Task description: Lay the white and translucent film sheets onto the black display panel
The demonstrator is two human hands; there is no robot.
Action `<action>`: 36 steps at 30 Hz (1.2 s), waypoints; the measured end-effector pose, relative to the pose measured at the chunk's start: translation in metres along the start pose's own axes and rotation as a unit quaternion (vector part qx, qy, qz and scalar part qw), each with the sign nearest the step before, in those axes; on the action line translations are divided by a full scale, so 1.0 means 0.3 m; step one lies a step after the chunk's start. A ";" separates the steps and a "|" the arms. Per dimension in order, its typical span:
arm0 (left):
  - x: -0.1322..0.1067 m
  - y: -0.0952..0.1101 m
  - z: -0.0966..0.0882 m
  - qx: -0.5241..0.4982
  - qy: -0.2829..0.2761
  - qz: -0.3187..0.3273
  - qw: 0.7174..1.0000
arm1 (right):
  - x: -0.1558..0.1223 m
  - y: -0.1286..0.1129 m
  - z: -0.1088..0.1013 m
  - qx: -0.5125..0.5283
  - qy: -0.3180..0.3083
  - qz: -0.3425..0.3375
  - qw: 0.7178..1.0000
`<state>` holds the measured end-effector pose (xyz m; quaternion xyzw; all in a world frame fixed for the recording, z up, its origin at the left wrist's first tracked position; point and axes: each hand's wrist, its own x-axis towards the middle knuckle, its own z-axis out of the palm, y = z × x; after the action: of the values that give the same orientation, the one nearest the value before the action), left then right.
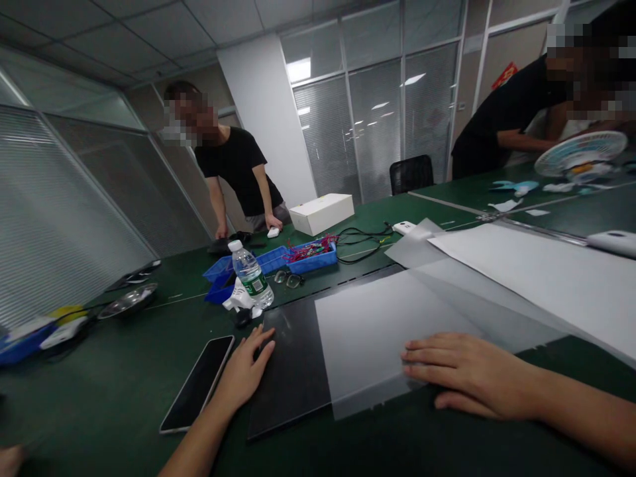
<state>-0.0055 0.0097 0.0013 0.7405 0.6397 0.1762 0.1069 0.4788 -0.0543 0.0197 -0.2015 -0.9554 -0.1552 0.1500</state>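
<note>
My left hand (248, 366) lies at the left edge of a flat black panel (293, 361), fingers stretched out and apart. My right hand (470, 374) rests flat on a translucent plastic sheet (372, 338), fingers extended. That sheet covers much of the panel, leaving its left strip bare. Beside my left forearm lies a smartphone (199, 384) with a dark screen. More translucent film and a large white sheet (536, 278) spread out to the right, overlapping the first sheet.
A water bottle (251, 275), eyeglasses (288, 278) and blue trays (313, 260) with red wires stand beyond the panel. Farther back are a white box (322, 213) and a person (233, 165). Another person leans over a white round grille (581, 154) at right. A metal bowl (128, 301) sits left.
</note>
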 end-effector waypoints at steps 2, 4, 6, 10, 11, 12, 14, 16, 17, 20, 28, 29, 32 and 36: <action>-0.001 -0.005 0.002 -0.009 -0.002 0.010 1.000 | -0.019 0.022 0.001 -0.024 0.031 0.055 0.998; -0.003 -0.003 0.002 -0.020 -0.005 0.017 1.000 | -0.047 0.052 0.008 -0.060 0.063 0.149 0.985; -0.006 0.007 0.000 -0.025 -0.012 0.020 0.999 | -0.075 0.081 0.017 -0.078 0.062 0.228 0.969; -0.012 0.030 -0.011 -0.023 -0.027 0.012 0.999 | -0.101 0.102 0.026 -0.013 0.001 0.266 0.964; -0.013 0.033 -0.013 -0.022 -0.028 0.010 0.999 | -0.098 0.097 0.025 0.015 -0.008 0.266 0.964; -0.015 0.035 -0.015 -0.022 -0.029 0.009 0.999 | -0.093 0.088 0.023 0.044 -0.014 0.263 0.964; -0.018 0.036 -0.016 -0.022 -0.031 0.009 0.999 | -0.078 0.067 0.016 0.098 -0.029 0.246 0.964; -0.022 0.033 -0.014 -0.022 -0.033 0.007 0.999 | -0.064 0.048 0.008 0.143 -0.055 0.208 0.966; -0.024 0.032 -0.013 -0.021 -0.034 0.007 0.999 | -0.061 0.042 0.005 0.157 -0.067 0.188 0.967; -0.026 0.026 -0.006 -0.016 -0.036 0.014 0.999 | -0.066 0.044 0.010 0.144 -0.055 0.166 0.974; -0.020 0.022 0.003 -0.008 -0.037 0.016 0.999 | -0.101 0.101 0.049 -0.007 -0.024 0.335 0.942; -0.021 0.024 0.001 -0.008 -0.041 0.014 0.999 | -0.098 0.102 0.049 0.005 -0.040 0.321 0.946; -0.025 0.035 -0.006 -0.006 -0.043 0.014 0.999 | -0.085 0.093 0.043 0.058 -0.062 0.279 0.957; -0.028 0.045 -0.011 -0.001 -0.044 0.018 0.999 | -0.071 0.081 0.032 0.127 -0.082 0.264 0.953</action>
<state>0.0044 -0.0008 0.0086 0.7585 0.6212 0.1461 0.1323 0.5058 -0.0369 0.0093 -0.4383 -0.8887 0.0293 0.1313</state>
